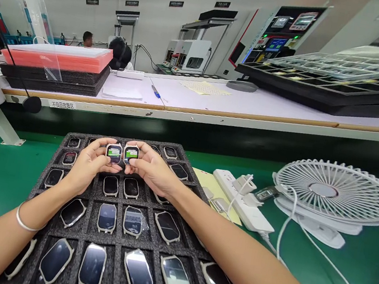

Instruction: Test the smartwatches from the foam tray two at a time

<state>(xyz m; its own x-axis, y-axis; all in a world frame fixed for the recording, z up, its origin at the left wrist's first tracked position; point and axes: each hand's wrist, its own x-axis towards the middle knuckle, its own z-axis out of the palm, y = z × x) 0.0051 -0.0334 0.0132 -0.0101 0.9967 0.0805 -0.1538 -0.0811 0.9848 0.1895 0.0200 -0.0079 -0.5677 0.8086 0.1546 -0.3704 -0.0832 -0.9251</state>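
Note:
My left hand (89,164) pinches a small smartwatch body (114,152) whose screen glows green and white. My right hand (151,167) grips a second lit smartwatch body (131,153) right beside the first. Both are held side by side just above a black foam tray (93,195) on the green table. The tray's pockets hold several watch bodies with dark screens (107,217). A silver bangle (24,222) circles my left wrist.
To the right lie a yellow paper (205,179), a white power strip (242,206) with plugs and a white desk fan (335,193) with its cable. Behind runs a raised shelf with foam trays (56,72), a pen (155,91) and machines. A person sits far back left.

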